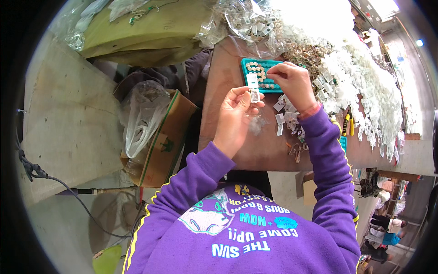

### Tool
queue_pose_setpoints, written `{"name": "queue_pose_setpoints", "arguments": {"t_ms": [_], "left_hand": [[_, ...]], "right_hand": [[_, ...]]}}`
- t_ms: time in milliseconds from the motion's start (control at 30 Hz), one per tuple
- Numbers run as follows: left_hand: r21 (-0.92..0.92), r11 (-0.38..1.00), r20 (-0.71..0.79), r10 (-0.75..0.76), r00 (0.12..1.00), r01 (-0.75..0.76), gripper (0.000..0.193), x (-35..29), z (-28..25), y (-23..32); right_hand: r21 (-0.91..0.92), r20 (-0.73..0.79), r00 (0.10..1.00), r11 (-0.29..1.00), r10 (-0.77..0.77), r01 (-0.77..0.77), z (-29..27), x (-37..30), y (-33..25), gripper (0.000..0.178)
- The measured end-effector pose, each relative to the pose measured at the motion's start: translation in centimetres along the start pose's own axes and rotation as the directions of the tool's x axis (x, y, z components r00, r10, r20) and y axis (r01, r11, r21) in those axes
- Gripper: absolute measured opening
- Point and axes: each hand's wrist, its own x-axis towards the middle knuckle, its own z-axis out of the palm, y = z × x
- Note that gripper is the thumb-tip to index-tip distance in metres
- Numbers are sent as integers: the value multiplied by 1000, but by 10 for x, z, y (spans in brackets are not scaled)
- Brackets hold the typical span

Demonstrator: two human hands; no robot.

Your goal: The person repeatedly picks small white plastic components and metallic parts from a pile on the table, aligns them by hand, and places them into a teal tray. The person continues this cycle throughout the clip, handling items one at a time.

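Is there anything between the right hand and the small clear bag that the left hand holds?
Nothing visible. The right hand pinches the top of the small clear bag that the left hand holds above the brown table.

- A small clear plastic packet [254, 95] with a white top strip is pinched upright between the fingers [242, 94] of the left hand [235, 116], over the near part of the brown surface [228, 73].
- A teal rectangular tray [248, 66] lies flat on the surface just beyond the packet; the right hand [294, 84] reaches over it.
- Loose small white packets [279, 119] lie scattered on the surface below the right hand.
- A long heap of similar white packets [365, 86] runs along the right side of the surface.
- Clear plastic bags [248, 18] filled with small pieces sit at the far end.
- An open brown cardboard box [171, 132] with a green stripe stands left of the surface, holding a clear plastic bag [141, 114].
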Motion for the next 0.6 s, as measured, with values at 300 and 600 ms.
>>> {"name": "queue_pose_setpoints", "arguments": {"t_ms": [300,600], "left_hand": [[80,997,16,22,1000,-23,14,-3,3,-2],[136,989,43,47,998,-53,12,-3,6,0]], "right_hand": [[46,-50,979,979,-197,199,-7,-42,-57,7],[3,-10,971,971,-240,240,-17,-47,-61,15]]}}
